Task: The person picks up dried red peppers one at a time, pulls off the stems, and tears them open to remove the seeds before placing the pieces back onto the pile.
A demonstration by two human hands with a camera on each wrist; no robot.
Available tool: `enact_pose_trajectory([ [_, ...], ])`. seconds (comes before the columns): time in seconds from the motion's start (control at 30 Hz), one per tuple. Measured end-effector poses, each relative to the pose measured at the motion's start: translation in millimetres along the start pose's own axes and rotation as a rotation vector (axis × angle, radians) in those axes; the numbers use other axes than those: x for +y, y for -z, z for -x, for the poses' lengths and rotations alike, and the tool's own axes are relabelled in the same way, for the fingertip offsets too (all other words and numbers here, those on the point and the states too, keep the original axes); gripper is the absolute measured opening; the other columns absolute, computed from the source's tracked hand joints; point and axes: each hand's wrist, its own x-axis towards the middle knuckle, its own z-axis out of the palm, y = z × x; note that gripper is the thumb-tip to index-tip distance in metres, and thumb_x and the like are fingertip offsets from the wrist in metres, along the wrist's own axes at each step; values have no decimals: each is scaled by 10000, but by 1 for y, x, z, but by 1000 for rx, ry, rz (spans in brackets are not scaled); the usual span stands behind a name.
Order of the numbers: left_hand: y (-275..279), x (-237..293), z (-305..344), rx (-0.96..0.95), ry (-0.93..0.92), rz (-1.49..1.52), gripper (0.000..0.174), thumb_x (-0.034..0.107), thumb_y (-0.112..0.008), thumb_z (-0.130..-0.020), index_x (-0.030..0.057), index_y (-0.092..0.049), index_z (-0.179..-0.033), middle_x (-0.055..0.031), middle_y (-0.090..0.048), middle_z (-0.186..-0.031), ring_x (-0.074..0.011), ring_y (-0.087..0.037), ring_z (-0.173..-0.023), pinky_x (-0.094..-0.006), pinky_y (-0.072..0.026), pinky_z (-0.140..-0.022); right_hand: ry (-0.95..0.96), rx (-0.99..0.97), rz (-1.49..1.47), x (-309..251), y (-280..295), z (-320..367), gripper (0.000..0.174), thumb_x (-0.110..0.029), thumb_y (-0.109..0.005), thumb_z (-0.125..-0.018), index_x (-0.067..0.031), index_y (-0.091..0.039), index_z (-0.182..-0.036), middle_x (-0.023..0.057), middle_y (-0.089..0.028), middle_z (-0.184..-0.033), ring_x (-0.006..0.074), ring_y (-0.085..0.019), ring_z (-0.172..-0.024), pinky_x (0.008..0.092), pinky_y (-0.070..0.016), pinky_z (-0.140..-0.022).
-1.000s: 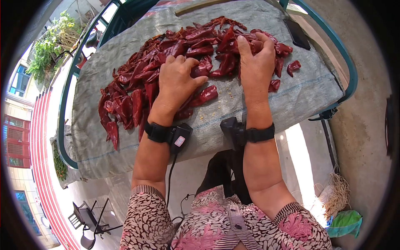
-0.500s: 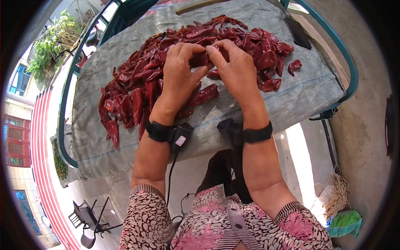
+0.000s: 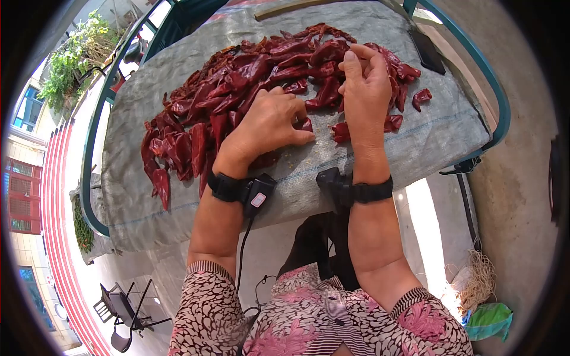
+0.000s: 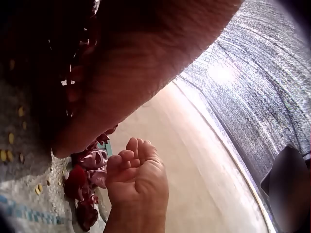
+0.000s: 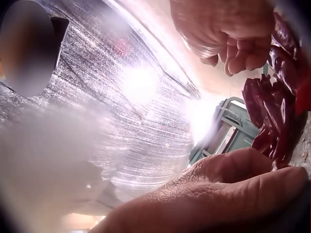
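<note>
A heap of dried red chili peppers [image 3: 243, 77] lies on a grey woven sheet [image 3: 386, 154]. My left hand [image 3: 267, 121] is at the near edge of the heap, gripping a red chili pepper [image 3: 304, 124] whose end shows between forefinger and thumb. Over the right part of the heap is my right hand [image 3: 366, 95], thumb raised and fingers loosely bent. The left wrist view shows this right hand [image 4: 138, 177] with nothing in its palm. One chili pepper [image 3: 341, 132] lies just left of the right wrist. The left hand's grip is mostly dark in its own wrist view.
A green metal rail [image 3: 502, 101] curves round the sheet. A dark phone-like slab [image 3: 426, 52] lies at the far right, and a lone chili pepper piece [image 3: 421, 98] rests nearer. Small yellow seeds [image 4: 10, 154] dot the sheet. A wooden strip [image 3: 297, 9] lies at the back.
The hands met over the heap half a second ago and have parted. The right hand moved right; the left came down nearer onto a chili pepper. Another pepper now lies beside the right wrist.
</note>
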Motion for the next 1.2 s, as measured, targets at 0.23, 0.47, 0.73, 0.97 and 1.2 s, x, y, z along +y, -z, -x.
enact_pose_trajectory([
  [0.23,3,2,-8,319,277,363,273,214,-797,-864,22,-633,-968,-28,-598,-782,-86,-557,-711,-235,-443,-620,-2,-195,80,-11,-4,5,298,-350,-643,-996,-63,-708,-1042,43,-696,-763,151,-649,-672,309,-514,-650],
  [0.47,9,8,-8,576,343,927,143,179,-626,-1010,37,-617,-998,-11,-638,-818,-65,-594,-675,-217,-490,-601,209,-382,190,-7,-7,9,405,-455,-645,-962,-84,-692,-1118,84,-723,-810,253,-700,-725,362,-534,-673],
  [0.73,3,-4,-8,664,364,641,315,300,-580,-1052,50,-642,-870,26,-556,-776,-61,-490,-660,-229,-404,-573,28,-458,178,-11,-3,10,295,-251,-668,-931,-83,-672,-1174,109,-742,-859,268,-718,-762,378,-542,-712],
  [0.97,22,-8,0,375,547,360,317,325,-641,-1018,50,-665,-864,53,-550,-673,-39,-471,-576,-217,-364,-502,93,-364,192,-1,-3,8,214,-162,-642,-962,-64,-699,-1143,61,-700,-817,128,-646,-722,278,-497,-639],
  [1.2,17,11,-8,213,615,1022,238,270,-674,-998,38,-663,-944,12,-641,-720,-50,-604,-588,-168,-416,-475,7,-329,171,-6,-2,7,183,-112,-632,-970,-42,-707,-1121,16,-694,-800,57,-625,-725,234,-491,-642],
])
